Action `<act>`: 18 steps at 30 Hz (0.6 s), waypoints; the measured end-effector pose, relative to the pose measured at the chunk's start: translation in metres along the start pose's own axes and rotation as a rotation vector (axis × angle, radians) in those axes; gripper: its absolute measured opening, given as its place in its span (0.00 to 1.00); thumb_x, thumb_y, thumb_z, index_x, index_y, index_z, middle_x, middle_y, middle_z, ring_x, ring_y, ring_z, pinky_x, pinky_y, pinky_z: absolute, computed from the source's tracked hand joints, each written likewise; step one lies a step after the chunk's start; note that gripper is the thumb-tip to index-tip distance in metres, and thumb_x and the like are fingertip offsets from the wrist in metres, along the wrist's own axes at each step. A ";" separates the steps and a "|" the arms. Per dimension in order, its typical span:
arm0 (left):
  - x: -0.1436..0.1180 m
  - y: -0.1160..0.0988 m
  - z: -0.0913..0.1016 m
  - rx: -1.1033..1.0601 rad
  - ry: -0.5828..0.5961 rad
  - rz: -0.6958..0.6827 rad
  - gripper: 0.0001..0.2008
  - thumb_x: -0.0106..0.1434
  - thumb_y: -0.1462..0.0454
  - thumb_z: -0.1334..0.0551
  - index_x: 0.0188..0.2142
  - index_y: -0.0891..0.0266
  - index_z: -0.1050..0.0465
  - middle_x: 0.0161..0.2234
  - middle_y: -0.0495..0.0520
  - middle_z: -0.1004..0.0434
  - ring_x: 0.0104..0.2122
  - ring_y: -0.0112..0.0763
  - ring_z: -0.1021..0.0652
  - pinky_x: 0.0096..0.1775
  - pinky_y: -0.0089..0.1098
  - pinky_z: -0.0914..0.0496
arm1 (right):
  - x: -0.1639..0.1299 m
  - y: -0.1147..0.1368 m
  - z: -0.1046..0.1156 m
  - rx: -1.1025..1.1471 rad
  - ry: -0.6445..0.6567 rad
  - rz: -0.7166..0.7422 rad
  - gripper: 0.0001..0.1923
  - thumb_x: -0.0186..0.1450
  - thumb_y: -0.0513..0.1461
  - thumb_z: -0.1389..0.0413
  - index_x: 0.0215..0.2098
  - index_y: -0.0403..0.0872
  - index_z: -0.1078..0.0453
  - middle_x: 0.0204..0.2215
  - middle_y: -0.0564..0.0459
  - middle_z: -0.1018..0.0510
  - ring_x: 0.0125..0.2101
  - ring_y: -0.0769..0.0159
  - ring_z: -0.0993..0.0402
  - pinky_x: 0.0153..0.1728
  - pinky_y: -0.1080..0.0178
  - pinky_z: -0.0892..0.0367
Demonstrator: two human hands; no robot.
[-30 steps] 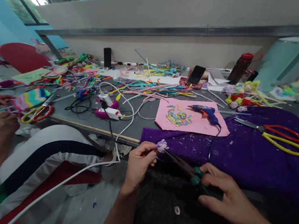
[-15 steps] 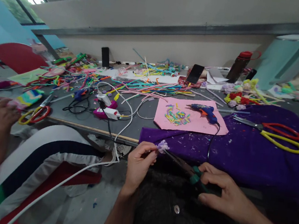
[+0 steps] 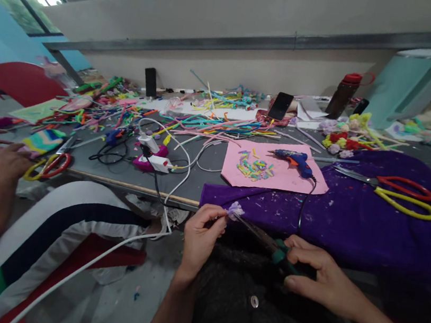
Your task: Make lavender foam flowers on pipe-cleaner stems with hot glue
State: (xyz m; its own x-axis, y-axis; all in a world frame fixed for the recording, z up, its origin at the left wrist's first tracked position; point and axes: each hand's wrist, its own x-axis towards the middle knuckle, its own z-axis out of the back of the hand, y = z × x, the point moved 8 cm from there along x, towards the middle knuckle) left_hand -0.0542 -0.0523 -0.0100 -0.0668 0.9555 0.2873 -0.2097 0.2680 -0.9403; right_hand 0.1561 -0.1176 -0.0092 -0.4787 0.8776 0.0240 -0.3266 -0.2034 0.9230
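Your left grip (image 3: 200, 233) pinches a lilac tuft (image 3: 236, 209). Your right grip (image 3: 323, 275) curls round green-handled scissors (image 3: 279, 252) (tips at the tuft).

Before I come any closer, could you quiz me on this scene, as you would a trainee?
1. Multiple choice: what does the camera wearer's left hand pinch?
a) a phone
b) a small lilac flower-like piece
c) a water bottle

2. True or false: the blue glue gun lies on the pink sheet.

3. Fill in the blank: the wearer's right hand holds scissors with ____ handles.

Key: 1. b; 2. true; 3. green.
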 end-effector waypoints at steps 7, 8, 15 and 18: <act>0.000 0.005 -0.002 -0.004 0.005 0.051 0.03 0.54 0.65 0.38 0.30 0.62 0.27 0.29 0.48 0.30 0.21 0.20 0.30 0.21 0.22 0.34 | 0.001 -0.004 -0.002 0.072 0.051 -0.059 0.10 0.60 0.43 0.46 0.26 0.45 0.34 0.30 0.53 0.32 0.33 0.66 0.36 0.35 0.63 0.41; 0.000 0.005 -0.002 -0.003 0.009 0.054 0.03 0.54 0.65 0.39 0.30 0.62 0.27 0.29 0.48 0.30 0.21 0.20 0.30 0.21 0.22 0.34 | 0.001 -0.005 -0.003 0.093 0.063 -0.074 0.10 0.60 0.43 0.46 0.26 0.45 0.34 0.30 0.54 0.32 0.32 0.66 0.36 0.34 0.64 0.41; -0.002 0.005 -0.002 -0.018 0.003 0.060 0.03 0.54 0.65 0.38 0.30 0.62 0.28 0.29 0.47 0.31 0.21 0.20 0.31 0.21 0.22 0.34 | 0.002 -0.013 -0.002 0.250 0.107 -0.177 0.13 0.58 0.45 0.47 0.23 0.44 0.34 0.27 0.55 0.34 0.27 0.69 0.39 0.29 0.66 0.43; -0.002 0.008 -0.004 -0.035 0.000 0.092 0.04 0.54 0.64 0.38 0.30 0.62 0.28 0.28 0.47 0.31 0.21 0.20 0.30 0.21 0.22 0.34 | 0.003 -0.013 -0.002 0.242 0.121 -0.173 0.13 0.59 0.45 0.47 0.25 0.44 0.33 0.27 0.55 0.34 0.28 0.69 0.39 0.29 0.66 0.43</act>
State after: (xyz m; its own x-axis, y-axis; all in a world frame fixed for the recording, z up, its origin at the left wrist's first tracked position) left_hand -0.0523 -0.0517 -0.0189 -0.0846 0.9763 0.1994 -0.1689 0.1832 -0.9685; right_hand 0.1575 -0.1127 -0.0220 -0.5313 0.8292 -0.1736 -0.2148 0.0664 0.9744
